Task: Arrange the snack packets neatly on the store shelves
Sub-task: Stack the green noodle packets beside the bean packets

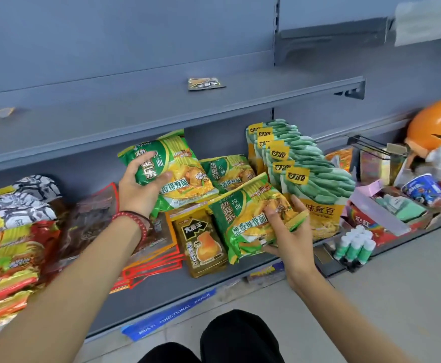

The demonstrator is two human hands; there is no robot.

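Lower shelf (161, 289), middle: one green noodle packet (185, 163) is clasped by left hand (138, 189); another (240, 218), long axis toward the front edge, is pinched by right hand (290, 239).

The bare left forearm was stretched forward and up from the lower left, a red beaded bracelet (138, 223) and a thin dark band being worn at its wrist, and the left hand (138, 186) was curled with thumb and fingers closed around what it gripped. The right hand (290, 235) was reached in from the lower right, palm turned inward, its fingers (299, 205) wrapped over the edge of its load. Dark-clothed knees (236, 336) were seen bent at the bottom.
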